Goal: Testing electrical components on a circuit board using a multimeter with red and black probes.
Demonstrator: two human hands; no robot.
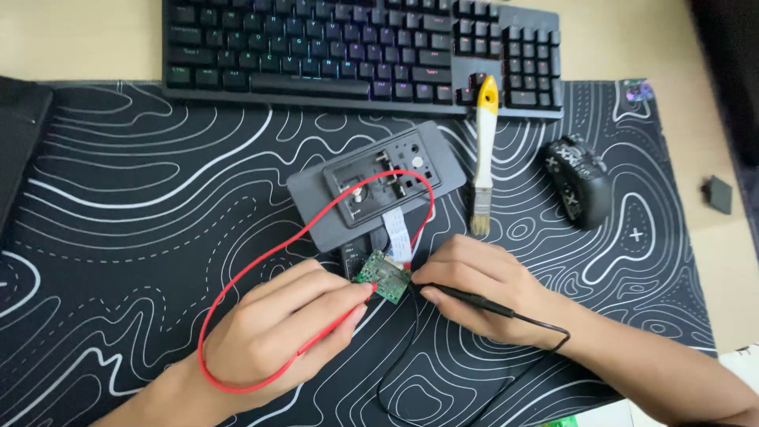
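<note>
From the head camera, looking straight down: the left hand (277, 328) is closed around a red test probe (360, 296), its tip set against the left edge of a small green circuit board (383, 277). The red lead (237, 292) runs off in a wide loop, up over a grey plastic housing (375, 186) and back down by the wrist. The right hand (482, 289) pinches a black test probe (466, 299), tip touching the board's right edge; its black lead (545, 336) trails away under the wrist. The board sits between both hands, just below the housing, with a white ribbon cable (398, 233) joining the two (exactly where it plugs in I cannot tell). All this lies on a black desk mat (126, 205) with white contour lines. Further back are a black keyboard (356, 47), a small brush (484, 158) with a yellow-tipped white handle, and a black computer mouse (581, 182), well apart from the hands.
</note>
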